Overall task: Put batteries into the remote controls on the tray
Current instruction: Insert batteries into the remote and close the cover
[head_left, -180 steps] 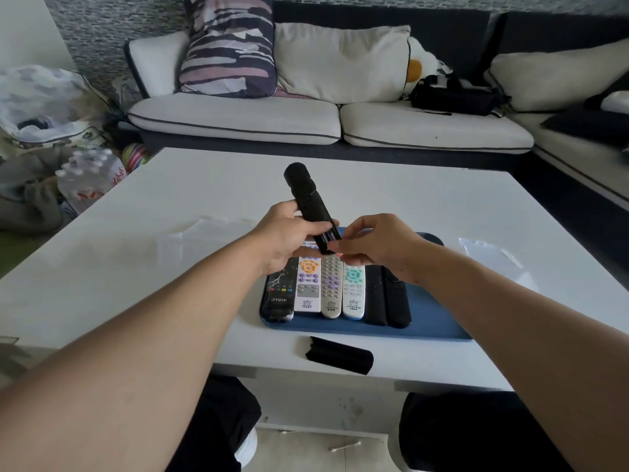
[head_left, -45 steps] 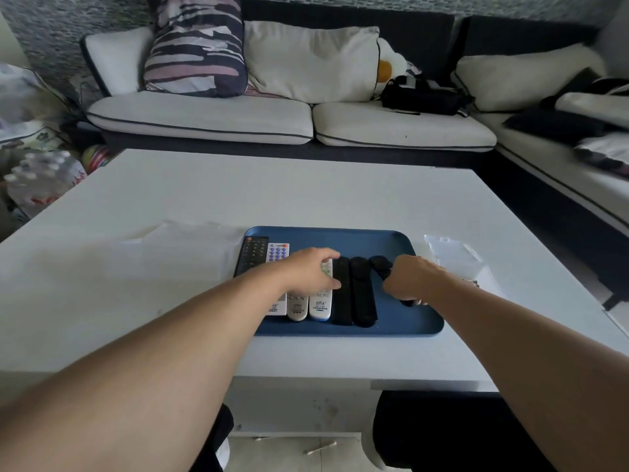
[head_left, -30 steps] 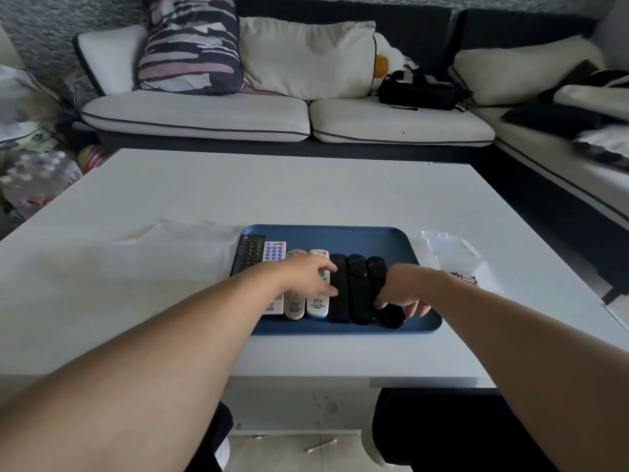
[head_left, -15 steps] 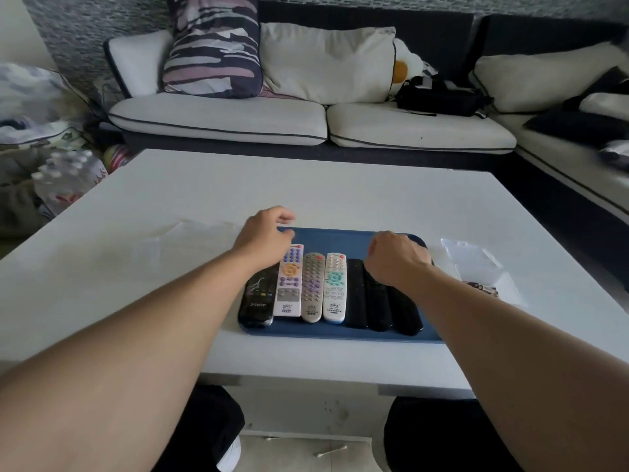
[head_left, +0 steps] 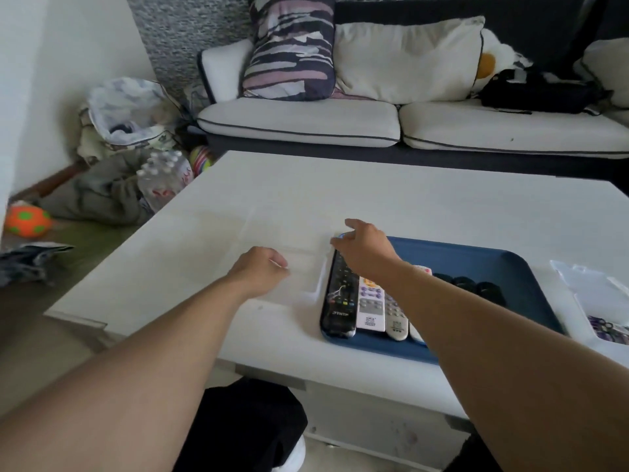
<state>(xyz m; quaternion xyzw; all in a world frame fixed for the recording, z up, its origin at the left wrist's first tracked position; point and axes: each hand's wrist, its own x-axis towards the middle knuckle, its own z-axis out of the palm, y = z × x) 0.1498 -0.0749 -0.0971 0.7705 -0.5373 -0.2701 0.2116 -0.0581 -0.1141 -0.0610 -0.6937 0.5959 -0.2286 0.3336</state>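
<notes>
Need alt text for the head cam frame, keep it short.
Both hands reach over a white table: the left hand hovers loosely curled beside a blue tray, the right hand over the far end of a row of remote controls on it. A sofa stands behind.

Only one marking comes close to legible: small white brand lettering at the near end of the black remote (head_left: 338, 294), leftmost on the blue tray (head_left: 476, 260); its letters stay too blurred to read.

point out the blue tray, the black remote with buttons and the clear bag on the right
blue tray (head_left: 531, 291), head view, bare inner floor
black remote (head_left: 338, 298), head view, button face
clear bag (head_left: 585, 287), head view, flat middle
</notes>
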